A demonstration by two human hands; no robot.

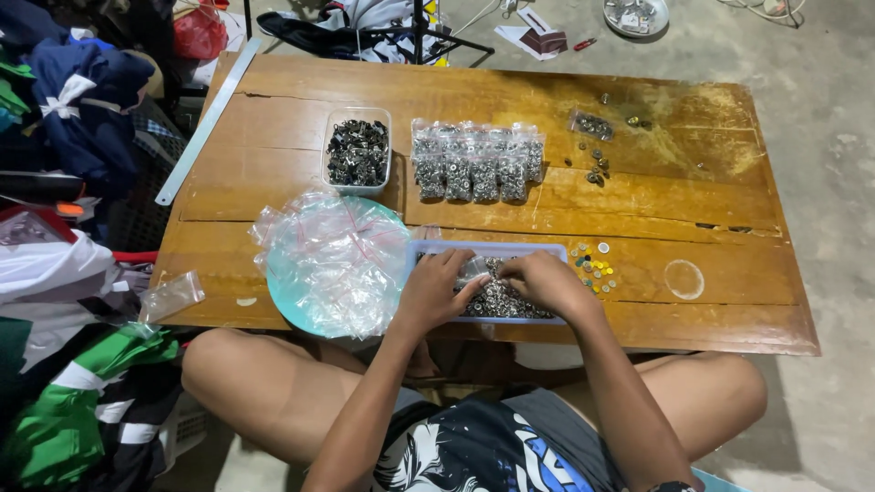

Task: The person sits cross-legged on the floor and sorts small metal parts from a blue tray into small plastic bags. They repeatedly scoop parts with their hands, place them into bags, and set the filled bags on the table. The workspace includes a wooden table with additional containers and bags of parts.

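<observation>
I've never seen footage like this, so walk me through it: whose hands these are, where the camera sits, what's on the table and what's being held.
There is no machine here. A person sits cross-legged on the floor at a low wooden table, and the single camera is worn on their head, looking down.

Both hands work in a shallow blue tray of small metal rings. The left hand and right hand meet over a small clear bag, their fingers pinching at it.

To the left lies a teal plate heaped with empty clear bags. Farther back stand a clear tub of dark metal parts and a row of filled bags. Loose small pieces lie right of the tray.
</observation>
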